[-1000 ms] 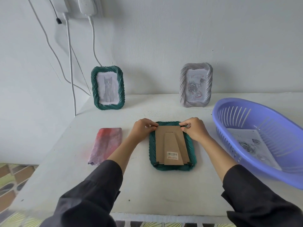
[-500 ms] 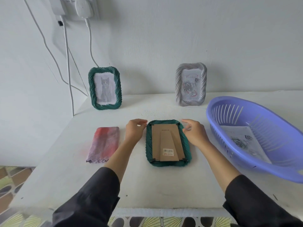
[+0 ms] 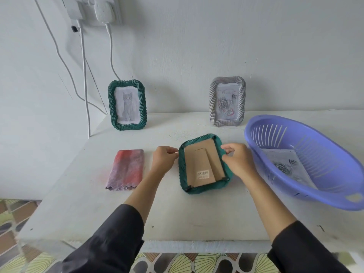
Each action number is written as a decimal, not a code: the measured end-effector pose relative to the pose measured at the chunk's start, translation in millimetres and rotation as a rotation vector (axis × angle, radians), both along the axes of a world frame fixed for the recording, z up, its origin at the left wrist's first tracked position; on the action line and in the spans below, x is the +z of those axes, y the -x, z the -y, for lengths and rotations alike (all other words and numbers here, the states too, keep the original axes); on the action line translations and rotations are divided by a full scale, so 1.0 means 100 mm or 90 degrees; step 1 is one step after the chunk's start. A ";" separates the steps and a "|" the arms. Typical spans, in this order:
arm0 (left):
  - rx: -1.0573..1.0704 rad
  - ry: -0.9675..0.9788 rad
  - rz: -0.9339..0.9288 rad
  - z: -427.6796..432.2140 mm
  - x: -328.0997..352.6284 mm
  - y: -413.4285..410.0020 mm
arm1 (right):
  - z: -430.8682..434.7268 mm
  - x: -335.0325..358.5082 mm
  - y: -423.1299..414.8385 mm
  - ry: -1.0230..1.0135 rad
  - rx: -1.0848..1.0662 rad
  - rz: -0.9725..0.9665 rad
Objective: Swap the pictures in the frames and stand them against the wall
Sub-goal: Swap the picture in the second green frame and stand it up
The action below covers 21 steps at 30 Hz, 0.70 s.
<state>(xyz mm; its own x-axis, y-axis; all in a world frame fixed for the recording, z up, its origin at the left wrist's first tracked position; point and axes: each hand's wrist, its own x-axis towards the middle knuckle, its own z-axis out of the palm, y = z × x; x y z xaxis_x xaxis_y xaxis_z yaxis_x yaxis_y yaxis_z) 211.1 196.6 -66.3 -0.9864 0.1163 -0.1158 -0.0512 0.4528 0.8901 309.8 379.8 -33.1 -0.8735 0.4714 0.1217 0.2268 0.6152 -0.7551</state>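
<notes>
A green frame [image 3: 204,164] lies face down at the centre of a white table [image 3: 197,213], its brown cardboard backing and fold-out stand turned up, its far end tilted toward one o'clock. The person's left hand [image 3: 163,160] curls at the frame's nine o'clock edge, fingertips touching or just short of the rim; whether it grips cannot be told. The right hand [image 3: 239,162] lies over the three o'clock edge, fingers bent around the rim. At eleven o'clock from the frame, a second green frame [image 3: 127,105] with a cat drawing stands against the wall; at one o'clock stands a grey frame [image 3: 227,101] with a rose drawing. At three o'clock a purple basket [image 3: 334,196] holds a loose rose picture [image 3: 285,168]. A folded red-and-purple cloth [image 3: 126,169] lies at nine o'clock.
</notes>
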 end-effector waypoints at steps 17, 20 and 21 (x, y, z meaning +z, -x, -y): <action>0.037 -0.373 0.104 -0.09 0.61 -0.28 | 0.64 0.55 0.16 0.023 0.333 -0.025; 0.054 -0.290 0.067 0.03 0.45 -0.25 | 0.51 0.25 0.20 0.073 0.229 -0.007; 0.054 -0.249 0.053 0.06 0.38 -0.24 | 0.46 0.13 0.20 0.049 0.188 0.014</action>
<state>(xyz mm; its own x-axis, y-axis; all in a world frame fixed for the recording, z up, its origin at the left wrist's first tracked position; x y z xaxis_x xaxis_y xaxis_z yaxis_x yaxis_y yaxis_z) 235.3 190.4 -28.3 -0.9836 0.0862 -0.1583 -0.1523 0.0722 0.9857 289.7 333.6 -20.2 -0.9759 0.2045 0.0757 0.0634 0.5980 -0.7990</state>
